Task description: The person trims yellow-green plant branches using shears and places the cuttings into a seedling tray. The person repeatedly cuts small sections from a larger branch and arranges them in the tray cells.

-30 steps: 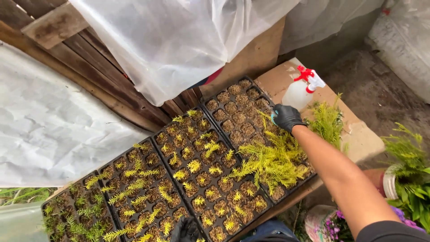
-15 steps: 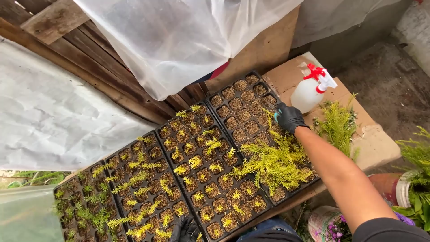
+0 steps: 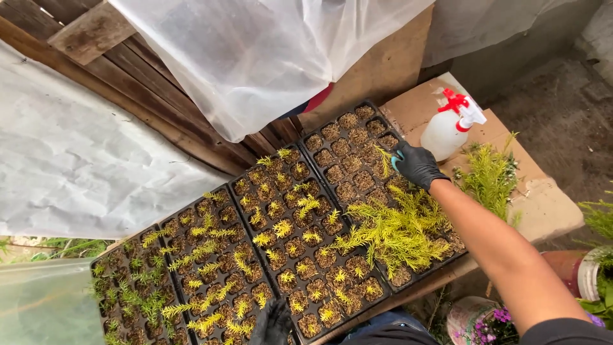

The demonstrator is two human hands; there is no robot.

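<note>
Here the gloved right hand (image 3: 416, 165) pinches a yellow-green cutting (image 3: 385, 161) upright over a soil cell of the far right tray (image 3: 357, 156), while the left hand (image 3: 273, 321), grip unclear, rests on the near edge.

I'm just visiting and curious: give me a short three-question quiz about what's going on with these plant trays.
1. True or false: the right hand wears a black glove.
2. What does the right hand pinch? A) yellow-green cutting B) spray bottle C) plastic sheet
3. Fill in: the spray bottle stands on ____ beside the trays.

Key
1. True.
2. A; it is held over the soil-filled tray, which has a loose heap of cuttings on it.
3. Cardboard.

The left hand, also gloved, rests at the trays' near edge.
</note>
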